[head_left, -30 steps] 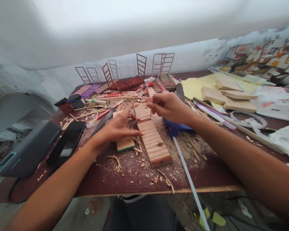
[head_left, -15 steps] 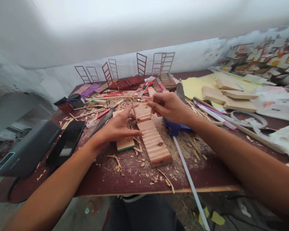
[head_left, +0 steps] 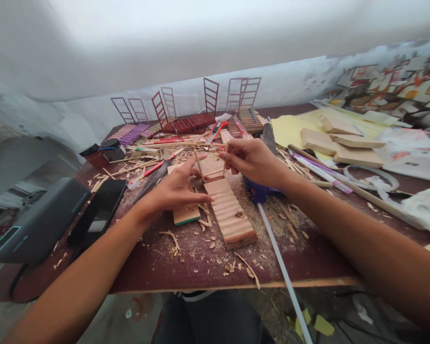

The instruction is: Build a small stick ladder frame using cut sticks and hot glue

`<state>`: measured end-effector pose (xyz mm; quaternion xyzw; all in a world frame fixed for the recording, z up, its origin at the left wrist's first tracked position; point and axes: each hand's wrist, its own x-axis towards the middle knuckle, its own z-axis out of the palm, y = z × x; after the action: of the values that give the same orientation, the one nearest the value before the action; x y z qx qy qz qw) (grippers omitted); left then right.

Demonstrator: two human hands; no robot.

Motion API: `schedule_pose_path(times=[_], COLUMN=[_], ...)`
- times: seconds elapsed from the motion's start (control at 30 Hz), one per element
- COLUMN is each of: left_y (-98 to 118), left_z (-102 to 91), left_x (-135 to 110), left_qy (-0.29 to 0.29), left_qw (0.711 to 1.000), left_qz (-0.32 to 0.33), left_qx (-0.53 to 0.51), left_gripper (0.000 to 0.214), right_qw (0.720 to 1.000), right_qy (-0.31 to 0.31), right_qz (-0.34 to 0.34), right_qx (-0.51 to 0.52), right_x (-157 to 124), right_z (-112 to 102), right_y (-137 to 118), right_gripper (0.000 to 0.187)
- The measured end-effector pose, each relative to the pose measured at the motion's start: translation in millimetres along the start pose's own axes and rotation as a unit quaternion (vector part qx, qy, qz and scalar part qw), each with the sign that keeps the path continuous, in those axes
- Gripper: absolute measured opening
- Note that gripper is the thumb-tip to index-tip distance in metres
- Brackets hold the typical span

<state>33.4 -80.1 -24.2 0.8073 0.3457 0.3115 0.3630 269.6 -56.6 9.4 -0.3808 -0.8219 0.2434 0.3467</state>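
Observation:
A ridged wooden block (head_left: 232,212) lies on the table, its far end bearing thin sticks. At that end's left corner, a thin wooden stick (head_left: 198,165) stands tilted. My right hand (head_left: 249,157) pinches another upright thin stick (head_left: 225,155) at the right corner between thumb and fingertips. My left hand (head_left: 175,186) has its fingers spread, the thumb reaching to the block's left edge and the index finger beside the tilted stick. Beneath the left hand is a flat wooden piece with a green edge (head_left: 187,221). A blue glue gun (head_left: 257,190) with a long white glue stick (head_left: 284,272) lies to the right.
Small ladder-backed wooden models (head_left: 189,124) stand at the back. Two jars (head_left: 112,150), a phone (head_left: 105,205) and a dark grey device (head_left: 43,220) sit left. Wood blocks (head_left: 356,153) and a plastic bag (head_left: 415,153) lie right. Shavings (head_left: 172,243) litter the table.
Almost nothing differs. Both hands keep their places at the block's far end, and the view has shifted only slightly.

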Motion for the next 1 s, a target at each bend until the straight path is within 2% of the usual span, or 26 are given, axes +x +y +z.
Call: schedule_pose_path(times=[0.27,0.57,0.77,0.93,1.0], left_y=[4.1,6.2,2.4,3.3,3.5], left_z=[0.1,-3.2,-10.3,-11.2,-10.4], left_x=[0.5,-0.6,-1.6,-0.9,-0.4], left_qy=[-0.003,-0.001,0.040,0.069,0.068], left_qw=[1.000,1.000,0.997,0.991,0.989], left_qz=[-0.012,0.011,-0.001,0.014,0.017], left_qx=[-0.022,-0.007,0.064,0.116,0.132], left_gripper=[0.098,0.090,0.062,0.023,0.013], right_qw=[1.000,1.000,0.999,0.997,0.996], right_qy=[-0.004,-0.015,0.011,-0.035,-0.054], right_qz=[-0.005,0.001,-0.040,-0.050,-0.047], right_qx=[0.009,0.009,-0.020,-0.042,-0.056], right_x=[0.8,0.4,1.9,1.9,1.8], right_z=[-0.2,-2.7,-7.4,-10.9,-13.0], right_y=[2.8,3.9,11.1,14.7,13.8], right_gripper=[0.031,0.032,0.034,0.033,0.029])
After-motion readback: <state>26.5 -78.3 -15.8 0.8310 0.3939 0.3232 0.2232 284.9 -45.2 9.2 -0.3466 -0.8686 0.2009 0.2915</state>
